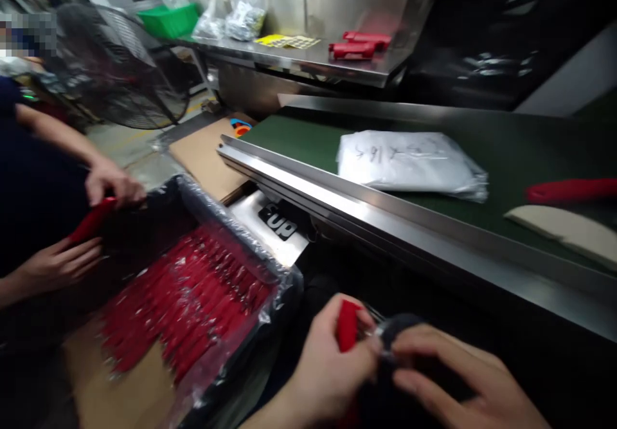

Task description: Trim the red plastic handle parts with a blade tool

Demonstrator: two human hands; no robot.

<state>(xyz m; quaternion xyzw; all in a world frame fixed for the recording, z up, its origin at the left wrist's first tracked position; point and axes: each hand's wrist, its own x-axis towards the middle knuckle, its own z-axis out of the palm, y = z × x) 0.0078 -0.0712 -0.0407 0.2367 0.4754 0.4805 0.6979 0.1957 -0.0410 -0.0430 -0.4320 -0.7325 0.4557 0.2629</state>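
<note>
At the bottom centre, my left hand (332, 365) is closed round a red piece (347, 326) with a thin metal part at its end. My right hand (448, 365) is beside it at the right, its thumb and fingers pinched on a small shiny part (385, 336) that is blurred. To the left of my hands stands a bin lined with dark plastic (289, 281), holding many red pieces (193, 294) laid in rows over cardboard. At the left edge, another person's two hands hold a red piece (94, 220) over the bin.
A green conveyor belt (299, 143) with a metal rail (347, 207) crosses beyond my hands. It carries a white plastic package (400, 162), a red tool (573, 190) and a pale flat piece (569, 226). A metal shelf (308, 59), a green basket (168, 20) and a fan (120, 69) stand behind.
</note>
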